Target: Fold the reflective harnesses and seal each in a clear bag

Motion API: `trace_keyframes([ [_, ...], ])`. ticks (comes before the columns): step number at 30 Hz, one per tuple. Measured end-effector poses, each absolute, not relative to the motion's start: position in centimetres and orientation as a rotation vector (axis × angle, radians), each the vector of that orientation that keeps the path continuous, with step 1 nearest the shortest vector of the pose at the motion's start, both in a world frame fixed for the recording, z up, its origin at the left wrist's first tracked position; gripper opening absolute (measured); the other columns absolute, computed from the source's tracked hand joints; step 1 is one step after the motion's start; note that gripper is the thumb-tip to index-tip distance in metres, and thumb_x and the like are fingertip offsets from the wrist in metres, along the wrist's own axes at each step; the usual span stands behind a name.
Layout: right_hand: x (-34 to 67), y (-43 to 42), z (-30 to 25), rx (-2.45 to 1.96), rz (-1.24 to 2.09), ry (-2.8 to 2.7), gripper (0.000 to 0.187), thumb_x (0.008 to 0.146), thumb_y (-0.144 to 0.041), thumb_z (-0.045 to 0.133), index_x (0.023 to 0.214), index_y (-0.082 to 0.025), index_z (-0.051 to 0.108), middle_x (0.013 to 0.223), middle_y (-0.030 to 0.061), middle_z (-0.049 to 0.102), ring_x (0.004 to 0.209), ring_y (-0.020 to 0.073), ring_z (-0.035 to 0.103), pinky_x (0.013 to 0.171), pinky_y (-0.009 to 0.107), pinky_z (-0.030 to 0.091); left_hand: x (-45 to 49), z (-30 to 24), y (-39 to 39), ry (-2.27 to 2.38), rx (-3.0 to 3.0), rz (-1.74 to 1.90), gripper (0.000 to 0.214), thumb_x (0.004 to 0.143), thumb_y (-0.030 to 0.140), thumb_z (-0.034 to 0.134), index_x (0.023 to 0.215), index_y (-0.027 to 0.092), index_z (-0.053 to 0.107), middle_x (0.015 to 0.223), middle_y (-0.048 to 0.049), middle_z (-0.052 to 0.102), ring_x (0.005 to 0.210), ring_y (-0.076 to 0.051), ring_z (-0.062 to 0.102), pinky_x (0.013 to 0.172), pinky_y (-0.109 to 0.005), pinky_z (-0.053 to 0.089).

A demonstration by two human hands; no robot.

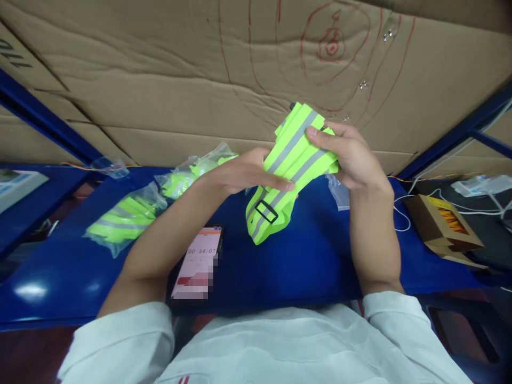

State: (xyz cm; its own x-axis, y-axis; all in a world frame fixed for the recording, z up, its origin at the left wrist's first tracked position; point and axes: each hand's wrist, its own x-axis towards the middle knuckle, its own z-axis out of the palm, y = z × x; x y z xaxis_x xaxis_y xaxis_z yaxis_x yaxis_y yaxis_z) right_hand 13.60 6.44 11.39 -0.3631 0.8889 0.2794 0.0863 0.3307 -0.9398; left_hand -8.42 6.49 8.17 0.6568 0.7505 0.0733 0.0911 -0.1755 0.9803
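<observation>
Both my hands grip a folded neon-yellow reflective strap (298, 152) with grey stripes, held up above the blue table. My left hand (254, 172) is closed round its lower left part, thumb across the front. My right hand (348, 152) pinches the upper right edge, thumb on the front and the other fingers behind. A black slide buckle (266, 211) shows on the loop hanging at the bottom. Another dark piece pokes out at the top of the bundle. A clear plastic bag (339, 192) lies on the table below my right hand.
Bagged yellow straps (124, 218) lie on the blue table (304, 266) at left, with more bags (196, 170) behind. A phone (198, 261) showing a timer lies near my left forearm. An open cardboard box (444, 229) and white cables stand right. Cardboard (160, 80) walls the back.
</observation>
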Motion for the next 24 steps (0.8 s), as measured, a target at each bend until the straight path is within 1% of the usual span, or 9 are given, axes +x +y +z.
trace_keyframes([
  [2, 13.6, 6.4, 11.4, -0.876, 1.128, -1.699, 0.049, 0.082, -0.068, 0.08, 0.099, -0.022, 0.076, 0.093, 0.0063, 0.08, 0.101, 0.0312, 0.078, 0.079, 0.043, 0.068, -8.1, 8.1, 6.4, 0.73, 1.627, 0.731, 0.056, 0.064, 0.034, 0.098, 0.114, 0.02, 0.076, 0.118, -0.0089, 0.082, 0.097, -0.026, 0.08, 0.084, -0.034, 0.065],
  [6, 13.9, 6.4, 11.6, -0.861, 1.141, -1.682, 0.048, 0.081, -0.068, 0.081, 0.099, -0.023, 0.076, 0.096, 0.0057, 0.08, 0.102, 0.03, 0.078, 0.081, 0.042, 0.068, -7.4, 7.7, 6.5, 0.763, 1.564, 0.794, 0.057, 0.06, 0.031, 0.1, 0.11, 0.018, 0.077, 0.111, -0.0085, 0.083, 0.093, -0.025, 0.08, 0.087, -0.036, 0.065],
  [12, 15.2, 7.3, 11.4, -0.891, 1.321, -1.715, 0.047, 0.079, -0.065, 0.084, 0.099, -0.023, 0.077, 0.097, 0.0061, 0.081, 0.098, 0.0303, 0.078, 0.083, 0.045, 0.068, -7.4, 7.8, 5.9, 0.752, 1.705, 0.815, 0.046, 0.068, 0.04, 0.097, 0.104, 0.018, 0.079, 0.108, -0.0057, 0.083, 0.098, -0.025, 0.079, 0.083, -0.032, 0.064],
  [14, 15.0, 7.9, 10.7, -0.881, 1.436, -1.708, 0.046, 0.08, -0.064, 0.084, 0.1, -0.023, 0.077, 0.098, 0.0059, 0.081, 0.095, 0.0288, 0.078, 0.083, 0.043, 0.067, -7.5, 7.9, 5.8, 0.774, 1.744, 0.809, 0.045, 0.07, 0.041, 0.096, 0.104, 0.017, 0.079, 0.107, -0.0062, 0.083, 0.098, -0.025, 0.078, 0.082, -0.032, 0.065],
  [17, 14.2, 9.3, 9.4, -0.839, 1.53, -1.737, 0.048, 0.085, -0.066, 0.077, 0.104, -0.022, 0.075, 0.101, 0.0052, 0.081, 0.095, 0.0256, 0.077, 0.084, 0.04, 0.066, -7.7, 7.7, 6.0, 0.758, 1.764, 0.813, 0.044, 0.071, 0.039, 0.095, 0.105, 0.017, 0.079, 0.107, -0.0067, 0.082, 0.097, -0.024, 0.078, 0.084, -0.032, 0.064],
  [18, 14.0, 9.7, 9.1, -0.824, 1.505, -1.757, 0.048, 0.087, -0.067, 0.075, 0.107, -0.023, 0.075, 0.104, 0.0046, 0.08, 0.097, 0.0242, 0.076, 0.085, 0.038, 0.064, -7.8, 7.7, 6.2, 0.746, 1.772, 0.826, 0.044, 0.071, 0.038, 0.095, 0.106, 0.017, 0.079, 0.108, -0.0069, 0.082, 0.097, -0.023, 0.078, 0.085, -0.031, 0.064],
  [20, 13.6, 10.3, 8.7, -0.801, 1.325, -1.798, 0.05, 0.089, -0.067, 0.073, 0.116, -0.025, 0.072, 0.112, 0.0028, 0.079, 0.101, 0.0217, 0.074, 0.087, 0.035, 0.062, -7.8, 7.7, 6.4, 0.739, 1.788, 0.87, 0.043, 0.072, 0.037, 0.095, 0.106, 0.017, 0.079, 0.108, -0.0069, 0.082, 0.095, -0.022, 0.077, 0.084, -0.03, 0.063],
  [22, 13.5, 10.1, 8.8, -0.801, 1.041, -1.855, 0.052, 0.091, -0.068, 0.071, 0.122, -0.027, 0.069, 0.121, 0.0023, 0.076, 0.106, 0.0209, 0.071, 0.089, 0.034, 0.06, -7.8, 7.7, 6.5, 0.762, 1.788, 0.917, 0.04, 0.071, 0.036, 0.095, 0.102, 0.016, 0.079, 0.102, -0.0067, 0.082, 0.09, -0.022, 0.076, 0.08, -0.029, 0.062],
  [24, 13.5, 9.1, 9.4, -0.8, 0.759, -1.969, 0.053, 0.096, -0.07, 0.063, 0.125, -0.026, 0.067, 0.127, 0.0045, 0.074, 0.113, 0.0228, 0.069, 0.097, 0.036, 0.057, -7.7, 7.8, 6.5, 0.793, 1.768, 0.948, 0.036, 0.07, 0.036, 0.094, 0.096, 0.015, 0.079, 0.095, -0.0055, 0.081, 0.084, -0.02, 0.075, 0.075, -0.028, 0.061],
])
